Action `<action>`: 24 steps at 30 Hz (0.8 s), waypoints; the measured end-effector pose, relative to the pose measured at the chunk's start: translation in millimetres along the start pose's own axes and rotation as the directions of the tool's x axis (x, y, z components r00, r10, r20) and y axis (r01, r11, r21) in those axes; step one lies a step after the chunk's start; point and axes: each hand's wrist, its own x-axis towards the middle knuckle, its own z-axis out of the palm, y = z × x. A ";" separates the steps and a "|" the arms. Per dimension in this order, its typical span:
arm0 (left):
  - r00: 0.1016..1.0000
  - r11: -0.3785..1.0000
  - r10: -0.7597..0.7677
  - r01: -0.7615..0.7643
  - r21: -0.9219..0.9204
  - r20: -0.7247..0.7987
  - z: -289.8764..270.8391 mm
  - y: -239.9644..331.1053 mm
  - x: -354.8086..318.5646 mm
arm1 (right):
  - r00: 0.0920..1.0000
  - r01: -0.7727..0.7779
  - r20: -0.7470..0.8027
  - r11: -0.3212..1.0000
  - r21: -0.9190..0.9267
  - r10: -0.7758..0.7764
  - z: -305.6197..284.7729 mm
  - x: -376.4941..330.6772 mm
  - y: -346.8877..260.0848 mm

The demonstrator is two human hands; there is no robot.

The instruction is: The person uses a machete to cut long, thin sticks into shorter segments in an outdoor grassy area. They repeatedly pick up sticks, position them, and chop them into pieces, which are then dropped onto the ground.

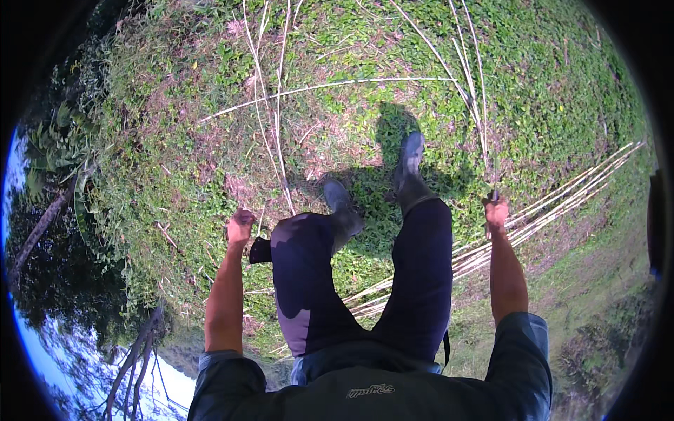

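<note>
My right hand (496, 212) is closed round a dark-handled knife (493, 194), held out beside my right knee. Its thin blade points away from me and blurs into the grass. Out past my left knee, my left hand (241, 224) has its fingers curled in, and nothing shows in it. A dark sheath-like piece (260, 250) sticks out beside my left thigh, close to that hand. Long pale cut stalks (279, 126) lie ahead on the left, their near ends by my left knee. More pale stalks (474, 105) lie ahead on the right, converging toward the knife.
One pale stalk (330, 85) lies crosswise ahead of my boots (409, 158). Behind and to the right, a bundle of long stalks (533, 228) runs along the ground. Low green plants (562, 91) cover the slope. Trees (53, 231) stand at the left.
</note>
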 end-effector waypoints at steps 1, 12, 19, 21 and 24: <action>0.986 0.983 -0.167 0.167 0.072 -0.013 14.6 6.9 25.9 | 0.990 -0.096 -0.107 0.993 -0.075 0.087 18.3 54.0 10.6; 0.933 0.811 -0.237 0.344 0.473 -0.272 107.2 13.9 429.4 | 0.986 0.128 0.122 0.988 -0.087 -0.117 52.1 309.5 152.9; 0.984 0.615 -0.078 0.173 0.769 -0.159 147.4 41.2 485.5 | 0.989 -0.149 -0.017 0.988 0.029 0.150 102.0 274.8 56.6; 0.985 0.695 -0.014 0.135 0.706 -0.174 141.4 40.9 480.3 | 0.952 -0.303 -0.027 0.953 0.015 0.304 87.7 265.0 -11.8; 0.974 0.765 0.085 0.070 0.640 -0.208 104.6 21.9 444.4 | 0.977 -0.211 0.009 0.977 -0.021 0.211 53.1 238.0 -98.3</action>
